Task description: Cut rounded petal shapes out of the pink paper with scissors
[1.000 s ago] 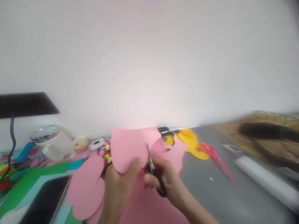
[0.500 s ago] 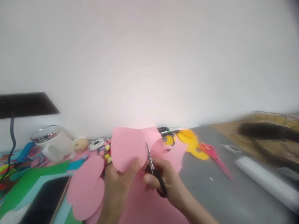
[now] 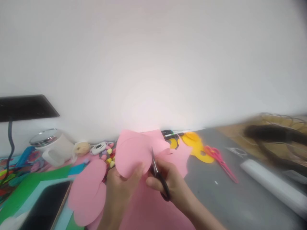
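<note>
My left hand (image 3: 121, 188) pinches a rounded piece of pink paper (image 3: 134, 153) and holds it up above the desk. Black-handled scissors (image 3: 159, 177) are gripped in my right hand (image 3: 171, 185), with the blades pointing up into the paper's right edge. A larger pink sheet (image 3: 148, 210) lies under both hands. Cut pink shapes (image 3: 87, 191) rest to the left of my left hand.
Red scissors (image 3: 220, 161) and yellow paper cut-outs (image 3: 196, 145) lie on the grey desk (image 3: 227, 198) to the right. A white roll (image 3: 273, 187) sits further right. To the left are a white mug (image 3: 56, 148), green paper (image 3: 28, 187), a dark tablet (image 3: 45, 207) and small coloured bits (image 3: 109, 156).
The pink piece has turned slightly in my left hand and the scissors have advanced a little along its edge. Both hands stay in nearly the same place.
</note>
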`<state>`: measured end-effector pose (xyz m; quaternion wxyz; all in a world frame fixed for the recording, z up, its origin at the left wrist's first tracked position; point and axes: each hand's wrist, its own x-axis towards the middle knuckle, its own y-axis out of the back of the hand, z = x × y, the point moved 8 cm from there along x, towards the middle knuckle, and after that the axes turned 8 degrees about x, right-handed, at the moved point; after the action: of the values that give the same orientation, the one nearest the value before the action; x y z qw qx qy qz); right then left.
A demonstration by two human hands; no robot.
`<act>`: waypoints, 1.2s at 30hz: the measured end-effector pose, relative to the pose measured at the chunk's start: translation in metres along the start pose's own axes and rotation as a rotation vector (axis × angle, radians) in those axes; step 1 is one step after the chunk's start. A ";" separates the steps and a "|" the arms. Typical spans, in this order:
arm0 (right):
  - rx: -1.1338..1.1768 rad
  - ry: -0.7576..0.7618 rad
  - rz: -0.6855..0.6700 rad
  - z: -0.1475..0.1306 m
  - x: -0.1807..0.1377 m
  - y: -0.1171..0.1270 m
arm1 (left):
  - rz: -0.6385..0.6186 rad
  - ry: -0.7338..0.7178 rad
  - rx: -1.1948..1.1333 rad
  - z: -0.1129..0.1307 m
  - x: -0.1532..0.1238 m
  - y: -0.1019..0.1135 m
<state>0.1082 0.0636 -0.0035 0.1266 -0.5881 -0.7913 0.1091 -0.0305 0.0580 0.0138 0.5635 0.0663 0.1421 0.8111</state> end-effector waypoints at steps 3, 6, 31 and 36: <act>-0.024 0.020 0.000 -0.002 0.000 0.001 | -0.025 -0.003 0.001 0.001 -0.001 -0.002; -0.018 0.027 -0.021 -0.003 0.000 -0.001 | -0.039 -0.007 -0.001 0.002 -0.001 -0.003; 0.013 -0.047 0.001 0.004 0.000 0.001 | -0.086 -0.028 -0.052 0.004 0.000 -0.002; 0.010 -0.050 0.002 0.005 -0.001 0.002 | -0.094 -0.013 -0.083 0.002 0.001 -0.003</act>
<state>0.1087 0.0626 -0.0091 0.1097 -0.5852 -0.7932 0.1277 -0.0278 0.0605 0.0146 0.6042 0.0413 0.1076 0.7884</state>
